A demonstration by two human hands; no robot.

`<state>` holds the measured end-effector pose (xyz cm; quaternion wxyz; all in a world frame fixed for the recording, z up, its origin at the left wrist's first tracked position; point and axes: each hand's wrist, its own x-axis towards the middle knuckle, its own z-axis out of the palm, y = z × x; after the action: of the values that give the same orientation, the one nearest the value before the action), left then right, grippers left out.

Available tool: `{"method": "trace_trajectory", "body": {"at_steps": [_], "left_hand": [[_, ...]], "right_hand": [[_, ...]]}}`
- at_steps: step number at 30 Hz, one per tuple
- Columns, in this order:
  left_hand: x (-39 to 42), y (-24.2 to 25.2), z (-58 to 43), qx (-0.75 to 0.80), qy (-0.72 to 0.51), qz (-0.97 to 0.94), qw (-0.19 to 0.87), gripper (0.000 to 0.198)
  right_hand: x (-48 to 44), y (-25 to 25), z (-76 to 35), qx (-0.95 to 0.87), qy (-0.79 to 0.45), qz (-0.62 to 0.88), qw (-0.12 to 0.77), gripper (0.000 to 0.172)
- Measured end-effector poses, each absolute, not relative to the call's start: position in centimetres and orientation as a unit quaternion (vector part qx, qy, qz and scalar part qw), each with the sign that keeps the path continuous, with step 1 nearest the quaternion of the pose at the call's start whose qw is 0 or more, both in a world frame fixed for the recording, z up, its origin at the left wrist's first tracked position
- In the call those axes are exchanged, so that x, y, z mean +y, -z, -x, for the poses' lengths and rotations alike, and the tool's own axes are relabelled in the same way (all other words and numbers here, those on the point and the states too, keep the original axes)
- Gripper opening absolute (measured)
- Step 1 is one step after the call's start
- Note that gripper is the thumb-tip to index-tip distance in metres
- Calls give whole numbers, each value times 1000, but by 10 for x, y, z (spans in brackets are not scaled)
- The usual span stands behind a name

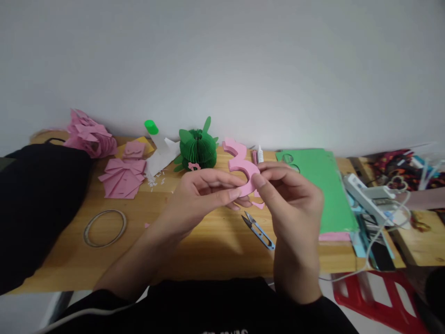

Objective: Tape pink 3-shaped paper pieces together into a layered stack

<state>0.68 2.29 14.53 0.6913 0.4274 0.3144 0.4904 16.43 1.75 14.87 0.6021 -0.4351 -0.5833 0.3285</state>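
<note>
Over the middle of the wooden table, a thick pink paper number 3 (243,165) is held up between both hands. My left hand (205,195) pinches its lower left end between thumb and fingers. On the other side, my right hand (290,192) grips the lower right curve with thumb and forefinger. Below them lie blue thread snips (260,232), blades pointing away from me. A small pink paper scrap (258,205) rests just beyond the snips. Behind my left hand stands a green folded-paper ball (198,150) with leaf-like pieces on it.
At left are a folded pink paper dress (123,178), crumpled pink paper (89,134), a green-capped glue stick (153,130), white paper bits and a tape roll (104,228). Green paper sheets (313,190), a white power strip (368,199) and its cable lie right. A red stool (378,297) stands below.
</note>
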Motion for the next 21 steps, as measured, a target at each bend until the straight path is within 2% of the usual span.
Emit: {"method": "trace_trajectory", "body": {"at_steps": [11,17,21], "left_hand": [[17,-148,-8,393,-480,-573,535,9],[13,-157,-12,418,-467,-602,495,11],[10,-154,-11,414,-502,-640,408,13]], "right_hand": [[15,-141,-167,-582,-347,401,617,15],[14,-136,-164,-533,-355,416,645,12],[11,-136,-164,-510,-356,424,659,9]]}}
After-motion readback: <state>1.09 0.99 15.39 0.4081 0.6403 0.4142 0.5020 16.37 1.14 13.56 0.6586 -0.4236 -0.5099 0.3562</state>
